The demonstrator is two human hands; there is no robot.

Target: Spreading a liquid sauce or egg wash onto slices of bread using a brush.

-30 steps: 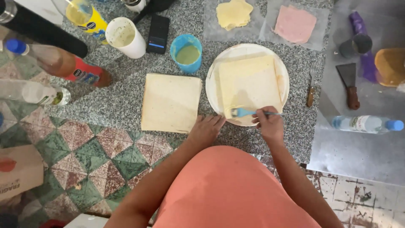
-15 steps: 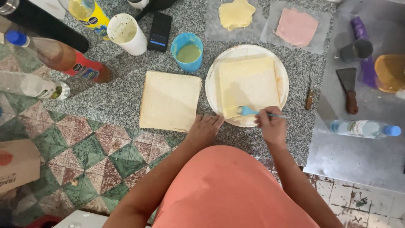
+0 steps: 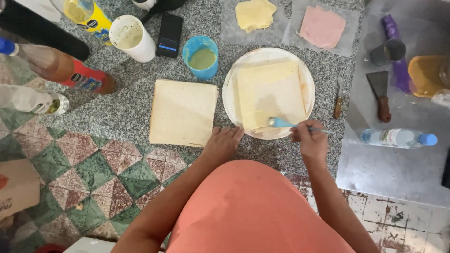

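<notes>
While the right hand [image 3: 313, 140] pinches a blue-tipped spatula [image 3: 281, 123] on the pale square slice [image 3: 271, 96] in the round white plate [image 3: 230, 100] at centre, spreading looks under way. The left hand [image 3: 223, 143] rests open, holding nothing, at the plate's lower-left rim; further strokes would need light, even pressure.

The brush [image 3: 280, 122] is blue. The plate [image 3: 229, 89] is white, the bread [image 3: 271, 93] on it pale yellow. The surface [image 3: 126, 107] is speckled grey. The cup [image 3: 201, 58] is blue with green sauce.
</notes>
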